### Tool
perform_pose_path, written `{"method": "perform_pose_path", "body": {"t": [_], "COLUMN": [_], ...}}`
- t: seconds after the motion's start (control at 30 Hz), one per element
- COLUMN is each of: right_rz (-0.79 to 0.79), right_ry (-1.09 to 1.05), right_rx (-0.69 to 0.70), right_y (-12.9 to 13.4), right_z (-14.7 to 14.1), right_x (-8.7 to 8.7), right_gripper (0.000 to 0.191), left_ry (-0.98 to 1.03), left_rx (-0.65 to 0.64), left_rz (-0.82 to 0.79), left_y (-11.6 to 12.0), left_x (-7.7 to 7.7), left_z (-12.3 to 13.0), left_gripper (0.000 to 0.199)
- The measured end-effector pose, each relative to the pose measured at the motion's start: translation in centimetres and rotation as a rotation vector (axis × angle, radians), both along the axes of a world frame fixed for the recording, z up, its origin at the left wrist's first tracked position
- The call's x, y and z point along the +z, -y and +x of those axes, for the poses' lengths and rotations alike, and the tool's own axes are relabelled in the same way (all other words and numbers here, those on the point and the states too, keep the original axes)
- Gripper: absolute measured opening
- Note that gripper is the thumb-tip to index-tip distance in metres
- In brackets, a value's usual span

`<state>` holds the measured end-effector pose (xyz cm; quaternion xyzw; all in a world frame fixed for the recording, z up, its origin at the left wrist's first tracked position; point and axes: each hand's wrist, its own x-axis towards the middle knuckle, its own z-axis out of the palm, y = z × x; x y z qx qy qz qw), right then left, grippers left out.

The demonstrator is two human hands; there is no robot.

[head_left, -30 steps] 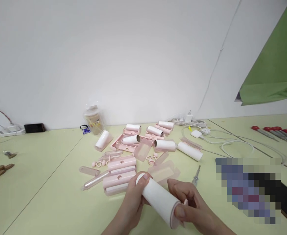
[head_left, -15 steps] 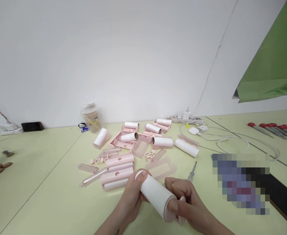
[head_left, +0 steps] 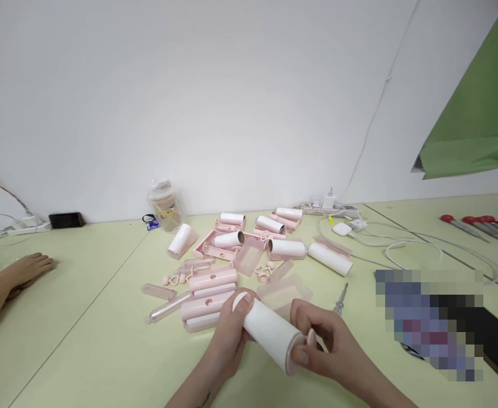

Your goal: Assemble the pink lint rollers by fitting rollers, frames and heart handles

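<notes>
A white lint roller roll with a pink end is held at a slant above the table. My left hand is wrapped round its far end, thumb on top. At the near end, my right hand presses its thumb against the pink rim and its curled fingers close on a pink end piece, partly hidden. Beyond my left hand lie pink lint roller cases and clear pinkish covers. A screwdriver lies just beyond my right hand.
Several white rolls and pink heart-shaped parts lie farther back. A bagged cup stands by the wall. White cables and red-handled tools are at right. Another person's hand rests at far left.
Another person's hand has come in at the left, where brown pieces lay before. The view has shifted slightly left. My right hand has changed its hold on the roll's pink end a little.
</notes>
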<state>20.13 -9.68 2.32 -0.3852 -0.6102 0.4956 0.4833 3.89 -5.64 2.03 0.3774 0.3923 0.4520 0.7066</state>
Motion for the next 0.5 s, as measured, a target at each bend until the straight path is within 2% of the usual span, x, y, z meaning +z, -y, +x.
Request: {"method": "perform_pose_path", "body": {"t": [0.13, 0.27, 0.37, 0.5], "right_rz": [-0.104, -0.179, -0.092, 0.072], "right_ry": [0.132, -0.012, -0.082, 0.015], "right_rx": [-0.025, 0.039, 0.083, 0.07], "right_y": [-0.2, 0.0, 0.2, 0.3], "right_z": [0.3, -0.2, -0.5, -0.6], "right_x": [0.5, 0.4, 0.2, 0.7], "right_gripper": [0.047, 0.063, 0.067, 0.066], "left_ry": [-0.017, -0.002, -0.008, -0.041], "left_rx": [0.048, -0.006, -0.048, -0.088], "left_rz": [0.092, 0.116, 0.121, 0.126], "left_y": [-0.3, -0.1, 0.2, 0.3], "left_x": [-0.3, -0.2, 0.1, 0.4], "left_z": [-0.4, -0.6, -0.9, -1.2], "left_gripper": [0.041, 0.037, 0.036, 0.037]}}
